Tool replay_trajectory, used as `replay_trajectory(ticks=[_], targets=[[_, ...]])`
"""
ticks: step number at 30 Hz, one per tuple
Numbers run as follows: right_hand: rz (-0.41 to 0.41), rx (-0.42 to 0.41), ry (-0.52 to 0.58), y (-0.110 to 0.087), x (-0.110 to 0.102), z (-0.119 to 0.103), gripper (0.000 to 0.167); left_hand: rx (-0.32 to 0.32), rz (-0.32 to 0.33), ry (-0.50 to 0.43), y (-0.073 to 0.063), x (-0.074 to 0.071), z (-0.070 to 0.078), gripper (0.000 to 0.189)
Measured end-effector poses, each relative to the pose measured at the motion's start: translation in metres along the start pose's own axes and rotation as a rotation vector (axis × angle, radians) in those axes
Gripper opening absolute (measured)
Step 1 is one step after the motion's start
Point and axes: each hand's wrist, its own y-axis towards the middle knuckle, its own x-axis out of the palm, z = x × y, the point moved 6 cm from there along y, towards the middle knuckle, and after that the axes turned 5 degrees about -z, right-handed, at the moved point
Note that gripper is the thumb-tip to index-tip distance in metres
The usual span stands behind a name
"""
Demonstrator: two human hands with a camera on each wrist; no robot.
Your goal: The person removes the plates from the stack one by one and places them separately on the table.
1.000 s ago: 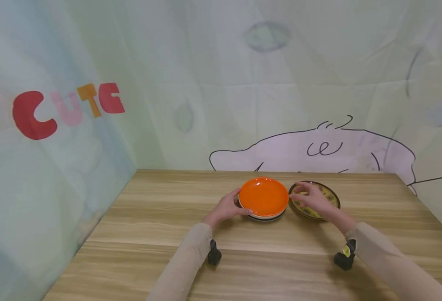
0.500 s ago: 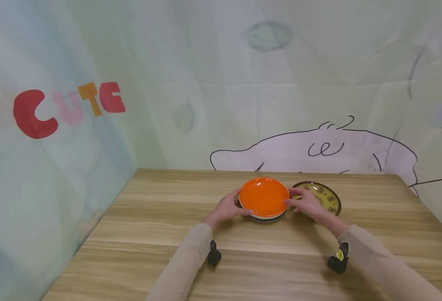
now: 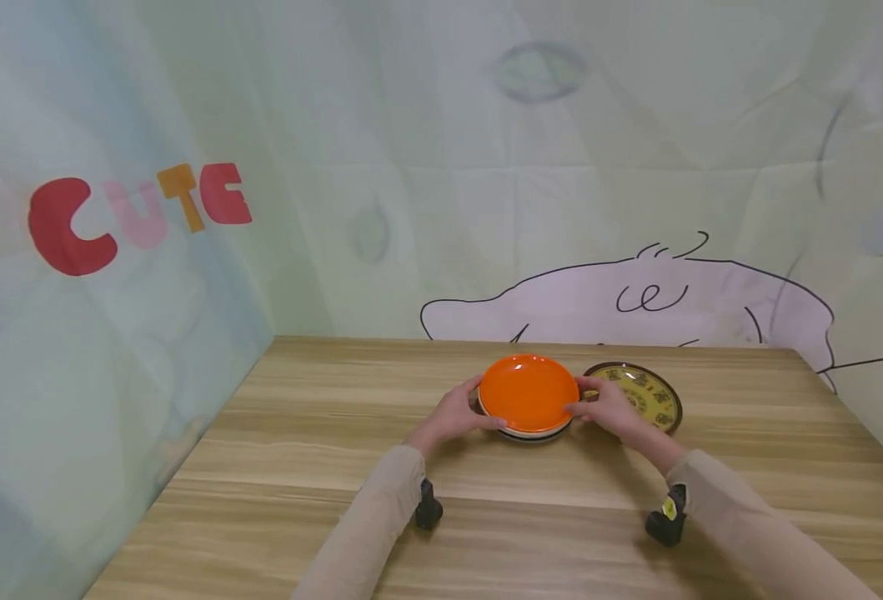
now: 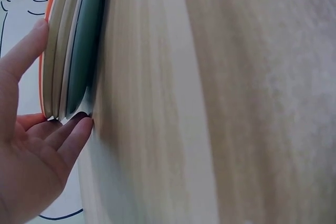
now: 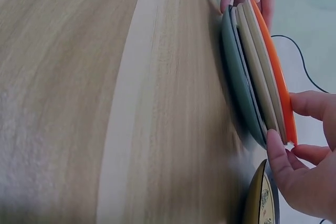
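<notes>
An orange plate [image 3: 527, 392] tops a stack of plates on the table. Beneath it the wrist views show cream-edged plates [image 5: 261, 59] and a teal dish [image 4: 86, 45] at the bottom. My left hand [image 3: 456, 412] holds the stack's left side, thumb at the orange rim and fingers around the edge. On the opposite side my right hand [image 3: 612, 408] grips the stack, thumb on the orange rim and other fingers against the plate edges. Just right of the stack lies a yellow patterned plate [image 3: 654, 398] with a dark rim, partly hidden behind my right hand.
The wooden table [image 3: 321, 467] reaches back to a cloth backdrop [image 3: 411, 208] with a cartoon figure. Another cloth wall with CUTE letters [image 3: 73, 229] stands at the left. Each wrist wears a small black camera [image 3: 428, 507].
My right hand has moved left from above the patterned plate to the right edge of the stack and taken hold there. The left hand and the plates look unmoved.
</notes>
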Motion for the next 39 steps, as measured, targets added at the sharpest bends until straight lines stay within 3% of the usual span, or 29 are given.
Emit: replay_trajectory(ticks=[22, 39], targets=[[0.002, 0.044, 0.079, -0.003, 0.002, -0.004, 0.062, 0.007, 0.005, 0.037, -0.004, -0.002, 0.005, 0.094], [-0.094, 0.002, 0.138, -0.006, -0.012, -0.003, 0.062, -0.036, 0.006, 0.064, -0.001, -0.002, 0.002, 0.093]])
